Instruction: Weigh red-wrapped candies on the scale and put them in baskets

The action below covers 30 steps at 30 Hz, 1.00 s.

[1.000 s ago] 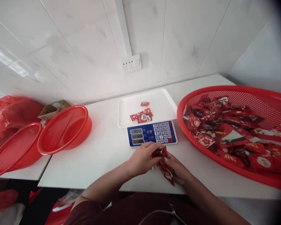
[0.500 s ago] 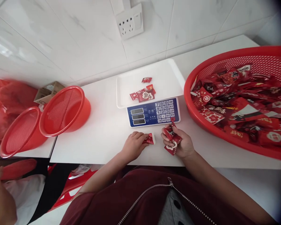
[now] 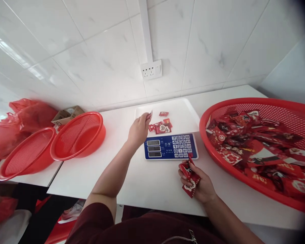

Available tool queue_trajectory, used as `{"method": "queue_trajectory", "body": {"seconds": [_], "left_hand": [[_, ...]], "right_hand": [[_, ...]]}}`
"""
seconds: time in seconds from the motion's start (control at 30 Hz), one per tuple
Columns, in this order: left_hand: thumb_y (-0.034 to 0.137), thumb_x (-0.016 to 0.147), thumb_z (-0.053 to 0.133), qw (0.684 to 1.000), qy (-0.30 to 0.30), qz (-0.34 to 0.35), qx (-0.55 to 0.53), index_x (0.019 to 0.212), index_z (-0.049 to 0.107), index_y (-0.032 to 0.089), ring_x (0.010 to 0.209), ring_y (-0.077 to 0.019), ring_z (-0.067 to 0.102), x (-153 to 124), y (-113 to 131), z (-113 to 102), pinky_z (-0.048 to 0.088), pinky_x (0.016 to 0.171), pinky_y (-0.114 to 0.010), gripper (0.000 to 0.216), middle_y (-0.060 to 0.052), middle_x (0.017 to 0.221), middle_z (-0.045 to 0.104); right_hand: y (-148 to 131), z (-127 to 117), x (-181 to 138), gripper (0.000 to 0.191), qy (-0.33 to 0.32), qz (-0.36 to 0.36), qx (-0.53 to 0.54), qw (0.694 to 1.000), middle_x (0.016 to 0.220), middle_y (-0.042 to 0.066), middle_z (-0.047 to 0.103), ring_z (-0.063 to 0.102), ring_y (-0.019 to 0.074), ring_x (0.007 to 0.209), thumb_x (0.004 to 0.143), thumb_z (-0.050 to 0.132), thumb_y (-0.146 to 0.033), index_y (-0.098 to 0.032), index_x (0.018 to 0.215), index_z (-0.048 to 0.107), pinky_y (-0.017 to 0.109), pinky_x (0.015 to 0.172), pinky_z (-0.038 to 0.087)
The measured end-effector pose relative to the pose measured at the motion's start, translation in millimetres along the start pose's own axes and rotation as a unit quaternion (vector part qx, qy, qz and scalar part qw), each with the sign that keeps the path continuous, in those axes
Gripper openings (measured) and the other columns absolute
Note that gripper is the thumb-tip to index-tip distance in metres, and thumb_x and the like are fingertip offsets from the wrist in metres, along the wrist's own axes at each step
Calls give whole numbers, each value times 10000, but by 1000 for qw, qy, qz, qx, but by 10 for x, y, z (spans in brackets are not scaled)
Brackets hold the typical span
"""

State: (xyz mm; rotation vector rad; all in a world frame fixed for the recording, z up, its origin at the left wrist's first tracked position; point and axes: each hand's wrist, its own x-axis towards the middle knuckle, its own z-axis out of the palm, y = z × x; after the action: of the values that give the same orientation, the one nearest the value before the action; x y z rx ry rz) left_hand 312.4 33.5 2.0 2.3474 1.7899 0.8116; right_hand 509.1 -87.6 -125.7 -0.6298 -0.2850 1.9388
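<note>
My left hand (image 3: 139,129) reaches over the white scale tray (image 3: 183,112), pinching a small candy packet (image 3: 150,115) at its fingertips. Several red candy packets (image 3: 160,127) lie on the tray. The scale's blue keypad panel (image 3: 171,146) faces me. My right hand (image 3: 202,183) rests on the white table near the scale's front, closed around a bunch of red candy packets (image 3: 189,175).
A large red basket (image 3: 264,105) full of red candy packets sits at the right. Two red mesh baskets (image 3: 77,135) overlap at the left, with a cardboard box (image 3: 67,114) and red plastic bags (image 3: 20,118) behind. A wall socket (image 3: 151,69) is above the scale.
My left hand has lifted from the table with one packet and moved forward over the scale tray. My right hand keeps its packets near the scale's front. The camera has tilted up.
</note>
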Motion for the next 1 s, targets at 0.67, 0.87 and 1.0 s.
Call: {"method": "queue_trajectory", "body": {"seconds": [0.67, 0.87, 1.0], "left_hand": [[370, 920, 397, 956, -200, 22, -211, 882, 637, 210, 758, -147, 629, -1518, 71, 264, 498, 699, -252, 291, -46, 834, 689], [363, 920, 398, 950, -223, 37, -215, 908, 634, 215, 779, -149, 622, -1506, 62, 319, 495, 719, -260, 279, -46, 857, 689], [354, 924, 394, 949, -222, 53, -219, 905, 631, 206, 774, -147, 624, -1484, 99, 325, 494, 717, -256, 279, -49, 854, 687]], "right_hand": [[12, 70, -20, 186, 13, 26, -36, 999, 644, 18, 555, 431, 98, 501, 667, 707, -317, -204, 805, 654, 160, 324, 305], [9, 60, -12, 183, 9, 20, -56, 998, 605, 0, 534, 404, 92, 471, 682, 695, -348, -225, 809, 648, 167, 332, 295], [5, 52, -13, 170, 6, 19, -61, 998, 597, -3, 529, 395, 88, 459, 703, 673, -354, -229, 812, 639, 165, 333, 296]]}}
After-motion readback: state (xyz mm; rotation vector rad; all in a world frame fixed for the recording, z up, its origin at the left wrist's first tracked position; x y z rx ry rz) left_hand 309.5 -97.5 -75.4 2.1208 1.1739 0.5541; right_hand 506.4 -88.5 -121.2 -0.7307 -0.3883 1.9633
